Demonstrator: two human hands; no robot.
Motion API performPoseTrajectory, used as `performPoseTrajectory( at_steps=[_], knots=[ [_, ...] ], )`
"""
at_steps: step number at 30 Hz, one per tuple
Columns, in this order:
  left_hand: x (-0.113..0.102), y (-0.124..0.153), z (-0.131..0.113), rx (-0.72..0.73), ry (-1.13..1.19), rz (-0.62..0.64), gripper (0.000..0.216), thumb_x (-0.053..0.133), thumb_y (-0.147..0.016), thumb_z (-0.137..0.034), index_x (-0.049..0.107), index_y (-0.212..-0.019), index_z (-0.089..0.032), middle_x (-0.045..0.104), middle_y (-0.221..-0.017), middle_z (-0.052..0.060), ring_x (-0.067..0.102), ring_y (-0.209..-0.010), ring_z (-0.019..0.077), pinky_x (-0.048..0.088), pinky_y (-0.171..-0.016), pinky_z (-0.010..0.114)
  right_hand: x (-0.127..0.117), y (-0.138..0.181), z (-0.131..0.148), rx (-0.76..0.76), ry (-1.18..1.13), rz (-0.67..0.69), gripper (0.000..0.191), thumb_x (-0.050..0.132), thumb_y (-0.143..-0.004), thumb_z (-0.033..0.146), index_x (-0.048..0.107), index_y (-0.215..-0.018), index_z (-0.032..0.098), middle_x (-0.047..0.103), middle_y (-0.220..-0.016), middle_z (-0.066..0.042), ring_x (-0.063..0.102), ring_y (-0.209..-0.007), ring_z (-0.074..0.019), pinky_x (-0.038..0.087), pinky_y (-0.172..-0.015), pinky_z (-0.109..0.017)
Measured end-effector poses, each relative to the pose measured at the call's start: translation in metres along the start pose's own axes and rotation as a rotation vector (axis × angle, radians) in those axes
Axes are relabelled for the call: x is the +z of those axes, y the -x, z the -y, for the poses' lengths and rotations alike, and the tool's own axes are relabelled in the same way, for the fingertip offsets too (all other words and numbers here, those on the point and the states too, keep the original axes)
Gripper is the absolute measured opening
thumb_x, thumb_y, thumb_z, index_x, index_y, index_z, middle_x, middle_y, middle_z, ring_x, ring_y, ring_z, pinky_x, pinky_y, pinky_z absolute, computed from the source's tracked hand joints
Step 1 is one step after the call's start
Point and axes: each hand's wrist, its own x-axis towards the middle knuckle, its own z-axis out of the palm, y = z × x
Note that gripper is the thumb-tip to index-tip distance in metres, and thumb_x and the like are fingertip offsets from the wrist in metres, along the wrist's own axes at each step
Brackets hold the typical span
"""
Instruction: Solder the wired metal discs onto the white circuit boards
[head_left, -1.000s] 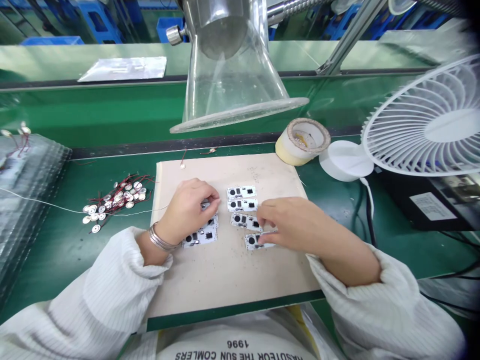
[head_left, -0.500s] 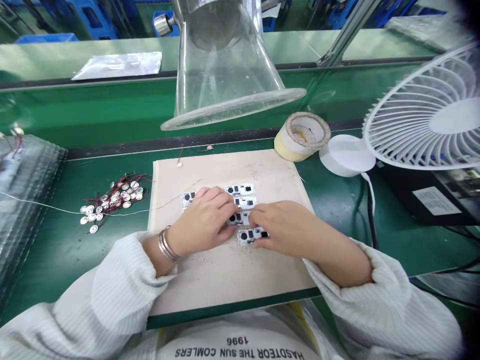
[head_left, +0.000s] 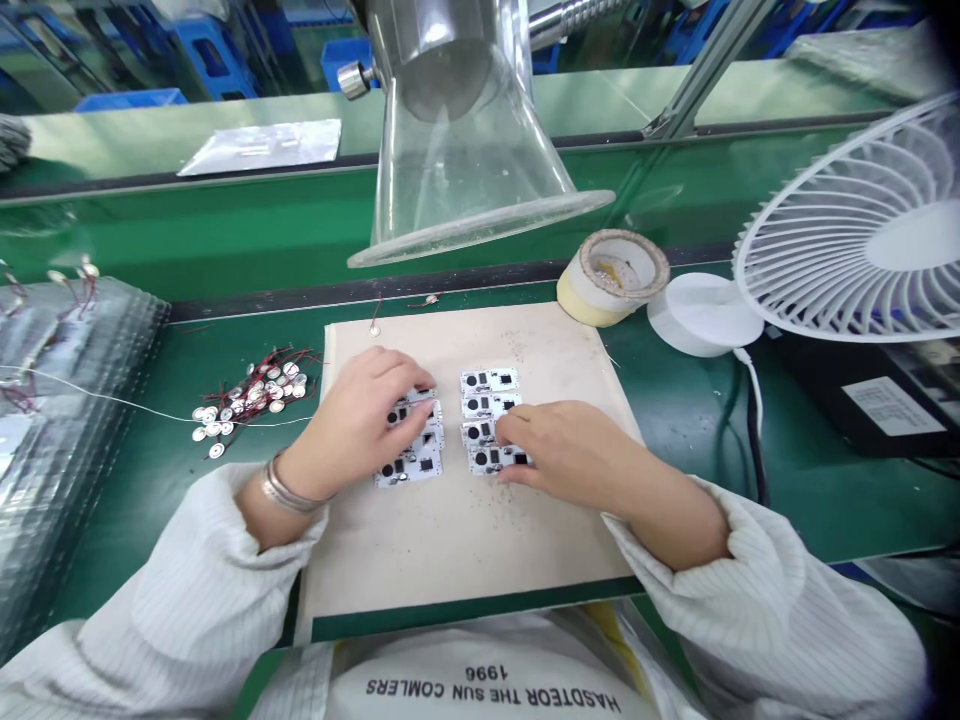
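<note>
Small white circuit boards lie in two columns on a beige work mat. My left hand rests with curled fingers on the left column of boards; a silver bracelet is on that wrist. My right hand lies palm down with its fingertips pressing the lower boards of the right column. Neither hand lifts a board; both press them flat against the mat.
A heap of small metal discs with red wires lies left of the mat. A clear fume hood hangs behind, a tape roll and a white fan stand right. Stacked clear trays sit far left.
My left hand moved from the middle boards back to the left column. The right column's boards now lie closer together under my right fingertips. The view shifted slightly.
</note>
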Motion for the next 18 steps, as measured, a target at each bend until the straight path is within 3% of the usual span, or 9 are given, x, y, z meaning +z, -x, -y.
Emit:
performPoseTrajectory(
  at_steps=[3,5,7,12,18],
  knots=[
    [0.0,0.021,-0.001,0.031,-0.176,0.135,0.048,0.05,-0.097,-0.045,0.057,-0.128,-0.009,0.06,-0.129,0.02,0.055,-0.118,0.0339,0.044,-0.098,0.049,-0.003,-0.002,-0.001,0.03,-0.033,-0.006,0.035,0.08,-0.077,0.048,0.059,-0.087,0.021,0.07,-0.083,0.001,0.068,-0.071,-0.021,0.033,-0.057,-0.031],
    [0.007,0.037,-0.005,0.086,-0.284,0.209,0.073,0.046,-0.095,-0.06,0.041,-0.145,-0.007,0.04,-0.152,0.024,0.038,-0.138,0.0422,0.033,-0.109,0.059,-0.004,-0.004,-0.001,0.046,-0.058,-0.028,0.034,0.078,-0.078,0.048,0.059,-0.085,0.021,0.07,-0.081,0.001,0.067,-0.071,-0.0205,0.032,-0.057,-0.031],
    [0.016,0.049,-0.009,0.125,-0.329,0.27,0.084,0.039,-0.095,-0.066,0.027,-0.153,-0.007,0.026,-0.16,0.023,0.022,-0.148,0.0434,0.021,-0.115,0.063,-0.003,-0.005,-0.002,0.059,-0.078,-0.047,0.031,0.077,-0.08,0.046,0.059,-0.084,0.021,0.069,-0.079,0.001,0.066,-0.07,-0.02,0.031,-0.058,-0.03],
    [0.029,0.056,-0.016,0.058,-0.335,0.364,0.075,0.034,-0.098,-0.061,0.022,-0.156,-0.015,0.017,-0.165,0.015,0.01,-0.152,0.0403,0.013,-0.118,0.065,0.001,-0.008,-0.005,0.074,-0.122,-0.071,0.024,0.068,-0.088,0.042,0.06,-0.081,0.021,0.067,-0.074,0.001,0.062,-0.064,-0.0181,0.028,-0.056,-0.03],
    [0.022,0.053,-0.025,-0.023,-0.296,0.346,0.072,0.039,-0.097,-0.061,0.027,-0.154,-0.018,0.019,-0.165,0.013,0.015,-0.152,0.0382,0.016,-0.119,0.065,0.002,-0.011,-0.006,0.094,-0.145,-0.059,0.024,0.059,-0.093,0.043,0.064,-0.084,0.021,0.067,-0.074,-0.001,0.06,-0.061,-0.0176,0.032,-0.055,-0.028]
  ],
)
